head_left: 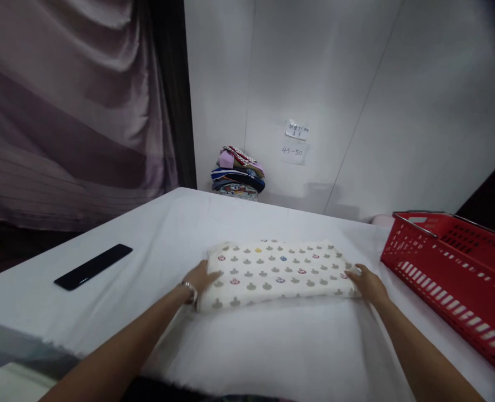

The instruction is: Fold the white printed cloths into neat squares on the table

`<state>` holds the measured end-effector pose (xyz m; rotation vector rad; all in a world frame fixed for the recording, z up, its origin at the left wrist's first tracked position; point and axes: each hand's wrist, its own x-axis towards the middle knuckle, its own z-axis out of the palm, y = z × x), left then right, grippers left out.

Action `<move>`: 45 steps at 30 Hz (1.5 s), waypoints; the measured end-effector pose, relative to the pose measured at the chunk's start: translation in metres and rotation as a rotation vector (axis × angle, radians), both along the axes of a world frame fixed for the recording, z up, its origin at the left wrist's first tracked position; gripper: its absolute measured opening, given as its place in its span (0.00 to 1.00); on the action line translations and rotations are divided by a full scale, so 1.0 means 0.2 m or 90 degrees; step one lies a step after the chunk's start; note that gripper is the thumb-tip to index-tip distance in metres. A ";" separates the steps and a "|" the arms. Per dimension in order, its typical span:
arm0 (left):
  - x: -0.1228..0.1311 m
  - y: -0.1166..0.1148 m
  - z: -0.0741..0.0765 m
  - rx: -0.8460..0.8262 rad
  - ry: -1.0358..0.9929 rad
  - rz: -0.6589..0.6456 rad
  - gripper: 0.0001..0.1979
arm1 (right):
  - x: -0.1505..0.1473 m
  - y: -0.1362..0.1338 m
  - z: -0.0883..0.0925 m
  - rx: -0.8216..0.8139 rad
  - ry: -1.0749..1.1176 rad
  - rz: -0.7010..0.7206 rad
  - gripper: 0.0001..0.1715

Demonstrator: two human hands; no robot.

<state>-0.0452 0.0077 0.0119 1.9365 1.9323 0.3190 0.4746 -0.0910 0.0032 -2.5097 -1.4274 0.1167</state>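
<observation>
A white folded cloth [280, 271] printed with grey and a few coloured motifs lies across the middle of the white table. Its kind, garment or other, cannot be made out. At its left end my left hand [200, 279], with a bracelet at the wrist, is closed on the edge, thumb on top and the other fingers mostly hidden. My right hand [368, 282] pinches the right end near its corner. The cloth stretches between both hands, low over the tabletop.
A red plastic basket [452, 268] with a metal handle stands at the right. On the left of the white table [159, 234] lies a black flat slab [94, 267]. Folded clothes [239, 173] are stacked beyond the far edge, by a wall with paper labels [295, 151]. A curtain [71, 111] hangs left.
</observation>
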 end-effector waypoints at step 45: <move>0.68 0.41 0.01 0.081 0.093 -0.243 0.14 | -0.70 0.77 0.06 -0.014 -0.047 0.438 0.14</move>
